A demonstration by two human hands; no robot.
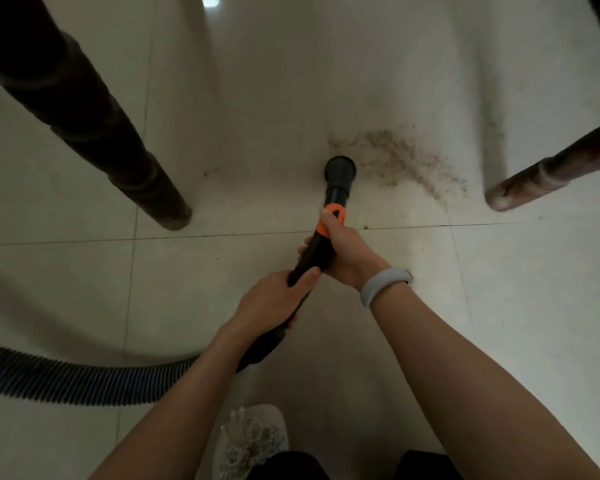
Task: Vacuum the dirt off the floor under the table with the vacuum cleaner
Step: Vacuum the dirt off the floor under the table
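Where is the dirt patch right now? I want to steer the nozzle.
In the head view the dirt patch lies on the floor tiles right of centre, beside the vacuum nozzle and left of the right table leg.

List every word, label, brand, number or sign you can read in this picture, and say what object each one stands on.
None: no text can be read anywhere in this view.
Black vacuum wand with orange collar: no readable print.
Grey band on the right wrist: plain, no display showing.
Ribbed dark vacuum hose: no markings.
Dark wooden table legs: no markings.
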